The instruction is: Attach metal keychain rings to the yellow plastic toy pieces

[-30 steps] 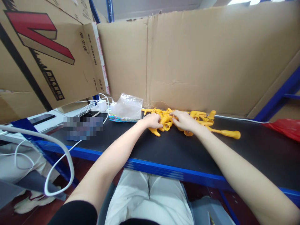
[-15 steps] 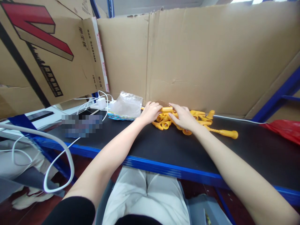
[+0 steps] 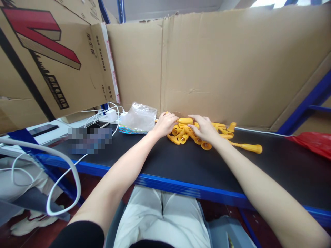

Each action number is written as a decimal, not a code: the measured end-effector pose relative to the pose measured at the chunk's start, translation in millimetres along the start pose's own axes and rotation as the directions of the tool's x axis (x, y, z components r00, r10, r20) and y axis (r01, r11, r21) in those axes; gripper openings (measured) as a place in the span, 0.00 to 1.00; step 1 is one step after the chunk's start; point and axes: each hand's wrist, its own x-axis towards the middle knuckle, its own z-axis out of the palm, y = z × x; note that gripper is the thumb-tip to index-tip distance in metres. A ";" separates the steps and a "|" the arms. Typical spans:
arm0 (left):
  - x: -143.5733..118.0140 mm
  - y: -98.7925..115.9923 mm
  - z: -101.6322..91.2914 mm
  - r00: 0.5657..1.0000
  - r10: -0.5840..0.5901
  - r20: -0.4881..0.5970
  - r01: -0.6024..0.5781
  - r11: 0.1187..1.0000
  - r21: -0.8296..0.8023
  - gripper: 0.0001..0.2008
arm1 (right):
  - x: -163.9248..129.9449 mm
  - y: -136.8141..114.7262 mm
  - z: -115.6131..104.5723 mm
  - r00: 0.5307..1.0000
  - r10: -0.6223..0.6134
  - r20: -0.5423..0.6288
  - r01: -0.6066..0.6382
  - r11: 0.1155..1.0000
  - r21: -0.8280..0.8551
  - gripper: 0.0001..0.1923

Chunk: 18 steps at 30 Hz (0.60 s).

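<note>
- Near the middle of the frame, on the black counter, lies a loose pile of yellow plastic pieces, several with hollow, cup-like ends facing out.
- At the pile's left side, the left hand curls over it; a thick yellow end shows just beside its fingertips, but I cannot tell whether that hand grips it.
- At the pile's right side, the right hand has thumb and fingers well apart, closed on nothing I can see.
- For clean handling, I would take a piece by its thick end and lift gently, since the overlapping pieces look apt to snag; the other hand could steady the rest.
- Right of centre, a long piece juts out and looks easiest to grasp.
- Left of centre, a clear plastic bag has a colourful printed edge along its bottom, too small to read.
- At upper left, a cardboard box bears a big red V-like mark and a black label reading 商用电脑机箱; its smaller characters are unclear.
</note>
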 end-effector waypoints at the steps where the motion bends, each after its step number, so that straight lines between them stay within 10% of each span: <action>1: -0.2 -0.6 0.5 1.000 -0.003 0.000 0.003 1.000 -0.006 0.10 | 0.1 -0.1 -0.6 1.000 -0.004 -0.008 0.004 1.000 0.004 0.18; 18: -0.4 2.6 -4.5 1.000 -0.007 0.008 0.007 1.000 -0.021 0.12 | 0.9 -3.3 -3.8 0.993 -0.081 -0.082 0.075 0.995 -0.071 0.14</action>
